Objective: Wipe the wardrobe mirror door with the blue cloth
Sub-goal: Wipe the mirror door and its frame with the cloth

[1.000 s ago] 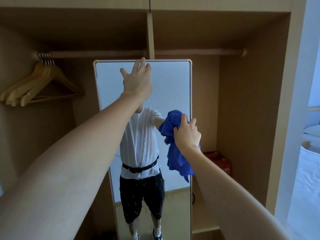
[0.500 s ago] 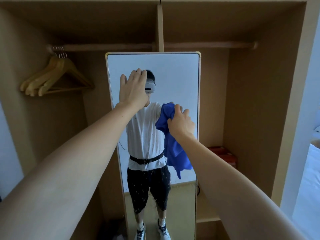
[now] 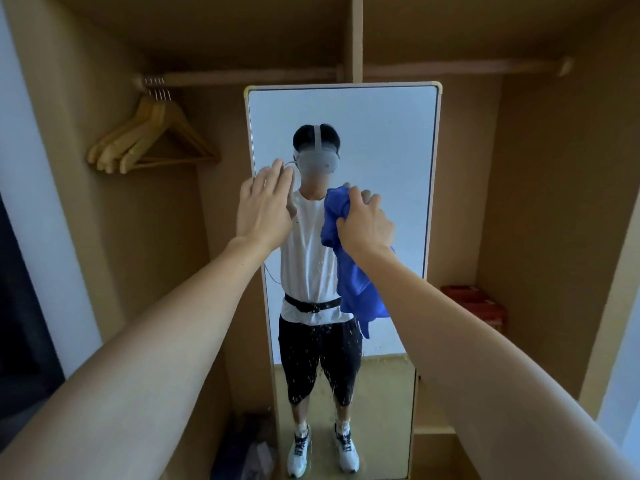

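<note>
- Head view: your right hand (image 3: 366,225) has the cloth (image 3: 353,271) bunched in curled fingers, pressed to the mirror (image 3: 381,140) at about mid-height, right of centre.
- Most of the cloth hangs down below your fist, its lowest corner trailing toward the mirror's lower half.
- Your left hand (image 3: 265,209) is flat, fingers straight and close together, palm toward the glass near the mirror's left edge; you cannot tell from here whether it actually touches.
- Both your forearms reach in from the bottom corners, the two hands level with each other and near, but apart.
- Small pale specks dot the glass, thickest across the lower middle.
- The mirror stands upright in the middle of the open wardrobe (image 3: 540,202), its top just below the rail (image 3: 249,77).
- Wooden hangers (image 3: 152,136) hang bunched at the rail's left end.
- A red box (image 3: 474,303) sits on a shelf to the right of the mirror, well clear of your hands.
- Something dark lies on the wardrobe floor at lower left, too dim to make out.
</note>
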`<state>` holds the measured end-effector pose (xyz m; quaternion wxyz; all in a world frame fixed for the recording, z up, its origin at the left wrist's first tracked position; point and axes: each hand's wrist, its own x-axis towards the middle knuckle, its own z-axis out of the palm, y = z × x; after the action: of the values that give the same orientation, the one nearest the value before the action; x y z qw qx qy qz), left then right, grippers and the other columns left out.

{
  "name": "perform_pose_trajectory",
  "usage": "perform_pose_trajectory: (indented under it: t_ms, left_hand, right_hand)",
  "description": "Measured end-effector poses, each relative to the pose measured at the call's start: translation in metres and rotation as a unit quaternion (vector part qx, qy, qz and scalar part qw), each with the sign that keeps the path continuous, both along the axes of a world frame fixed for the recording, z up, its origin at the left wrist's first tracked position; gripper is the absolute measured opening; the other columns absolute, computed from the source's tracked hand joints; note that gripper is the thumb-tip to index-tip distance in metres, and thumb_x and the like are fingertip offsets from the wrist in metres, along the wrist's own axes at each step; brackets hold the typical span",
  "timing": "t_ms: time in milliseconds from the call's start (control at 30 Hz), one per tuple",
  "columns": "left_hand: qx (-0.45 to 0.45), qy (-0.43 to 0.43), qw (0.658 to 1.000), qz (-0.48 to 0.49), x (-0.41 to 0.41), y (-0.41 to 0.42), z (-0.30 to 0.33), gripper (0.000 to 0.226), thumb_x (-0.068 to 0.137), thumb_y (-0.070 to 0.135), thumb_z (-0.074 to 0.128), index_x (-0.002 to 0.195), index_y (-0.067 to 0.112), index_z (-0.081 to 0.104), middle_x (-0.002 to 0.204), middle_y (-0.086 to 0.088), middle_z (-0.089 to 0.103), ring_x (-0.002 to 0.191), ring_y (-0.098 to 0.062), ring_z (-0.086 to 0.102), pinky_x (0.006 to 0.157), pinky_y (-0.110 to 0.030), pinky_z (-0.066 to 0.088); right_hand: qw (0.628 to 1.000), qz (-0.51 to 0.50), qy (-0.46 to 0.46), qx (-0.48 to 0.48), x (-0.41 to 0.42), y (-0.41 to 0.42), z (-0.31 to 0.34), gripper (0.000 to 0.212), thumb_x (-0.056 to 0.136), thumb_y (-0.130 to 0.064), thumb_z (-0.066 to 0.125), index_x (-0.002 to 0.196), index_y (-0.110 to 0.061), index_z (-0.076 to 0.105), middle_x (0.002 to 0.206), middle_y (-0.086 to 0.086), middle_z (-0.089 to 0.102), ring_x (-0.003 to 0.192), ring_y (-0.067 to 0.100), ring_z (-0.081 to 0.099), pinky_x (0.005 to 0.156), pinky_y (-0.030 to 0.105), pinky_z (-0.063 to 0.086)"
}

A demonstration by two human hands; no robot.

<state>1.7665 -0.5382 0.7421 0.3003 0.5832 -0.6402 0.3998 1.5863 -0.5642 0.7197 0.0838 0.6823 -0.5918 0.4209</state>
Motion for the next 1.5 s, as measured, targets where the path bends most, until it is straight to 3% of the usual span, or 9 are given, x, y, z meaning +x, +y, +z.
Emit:
perform_pose_trajectory:
  t_ms: [300,400,533,700,867,1067,1200,1333,1500]
  left_hand:
    - [0.067,-0.003,0.996,0.061,0.021,0.003,-0.030,0.086,0.074,0.010,0.067,0.148,0.020,0.026,0.158,-0.010,0.015,0.131,-0.036,0.035,0.103,-0.048,0.038]
    - [0.066,0.071,0.995,-0.032,0.025,0.005,-0.034,0.078,0.082,-0.001,0.062,0.150,0.015,0.027,0.161,-0.007,0.013,0.137,-0.031,0.036,0.106,-0.044,0.043]
    - [0.056,0.192,0.976,-0.081,0.022,0.006,-0.032,0.076,0.086,-0.003,0.060,0.151,0.014,0.023,0.163,-0.001,0.008,0.123,-0.029,0.056,0.089,-0.039,0.056]
    - [0.081,0.197,0.973,-0.094,0.019,0.010,-0.032,0.078,0.089,0.001,0.058,0.152,0.021,0.017,0.141,-0.007,0.037,0.104,-0.023,0.061,0.074,-0.028,0.053]
    - [0.085,0.229,0.965,-0.097,0.024,0.013,-0.031,0.079,0.088,0.000,0.058,0.152,0.022,0.017,0.143,-0.005,0.044,0.112,-0.022,0.059,0.083,-0.032,0.055]
    - [0.067,0.270,0.948,-0.156,0.029,0.016,-0.026,0.063,0.087,-0.004,0.063,0.141,0.017,0.038,0.132,-0.003,0.050,0.103,-0.010,0.060,0.077,-0.013,0.046]
    - [0.075,0.264,0.944,-0.185,0.040,0.015,-0.022,0.057,0.085,-0.011,0.052,0.129,0.023,0.044,0.119,0.010,0.048,0.085,0.020,0.053,0.065,0.001,0.042]
    - [0.084,0.279,0.935,-0.202,0.046,0.013,-0.018,0.050,0.088,-0.005,0.051,0.127,0.026,0.046,0.120,0.006,0.056,0.097,-0.003,0.063,0.084,-0.023,0.056]
    - [0.076,0.267,0.940,-0.197,0.042,0.004,-0.010,0.034,0.090,0.009,0.063,0.120,0.017,0.050,0.111,0.001,0.063,0.091,-0.012,0.061,0.075,-0.023,0.049]
  right_hand:
    - [0.997,0.029,0.066,0.037,0.015,0.003,-0.050,0.058,0.093,-0.026,0.047,0.148,-0.029,0.029,0.137,0.008,0.037,0.086,0.031,0.053,0.052,0.032,0.029]
    - [0.997,0.019,0.068,-0.005,0.020,0.001,-0.022,0.056,0.093,-0.030,0.048,0.146,-0.026,0.031,0.129,0.011,0.044,0.099,0.033,0.057,0.064,0.035,0.037]
    - [0.998,0.013,0.051,-0.027,0.035,0.000,-0.001,0.054,0.094,-0.025,0.049,0.145,-0.025,0.032,0.129,0.010,0.044,0.105,0.030,0.055,0.068,0.036,0.041]
    - [0.987,0.021,0.158,0.001,0.055,0.002,-0.057,0.056,0.092,-0.026,0.057,0.143,-0.027,0.032,0.139,0.012,0.037,0.120,0.030,0.045,0.061,0.033,0.038]
    - [0.992,0.033,0.122,-0.006,0.063,0.003,-0.045,0.055,0.093,-0.028,0.054,0.143,-0.024,0.033,0.141,0.016,0.038,0.123,0.035,0.045,0.067,0.037,0.042]
    - [0.995,0.011,0.086,-0.057,0.071,0.000,0.014,0.045,0.094,-0.024,0.050,0.137,-0.020,0.035,0.134,0.015,0.040,0.104,0.034,0.056,0.073,0.037,0.037]
    - [0.986,0.024,0.163,-0.033,0.079,-0.001,-0.020,0.055,0.095,-0.024,0.050,0.145,-0.022,0.029,0.136,0.016,0.043,0.114,0.036,0.050,0.091,0.041,0.042]
    - [0.987,0.042,0.146,-0.048,0.080,0.000,-0.011,0.051,0.092,-0.026,0.052,0.141,-0.020,0.034,0.131,0.016,0.045,0.109,0.037,0.053,0.086,0.041,0.042]
    - [0.991,0.033,0.089,-0.095,0.087,-0.001,0.046,0.039,0.091,-0.023,0.053,0.128,-0.021,0.042,0.117,0.014,0.047,0.088,0.034,0.058,0.068,0.038,0.043]
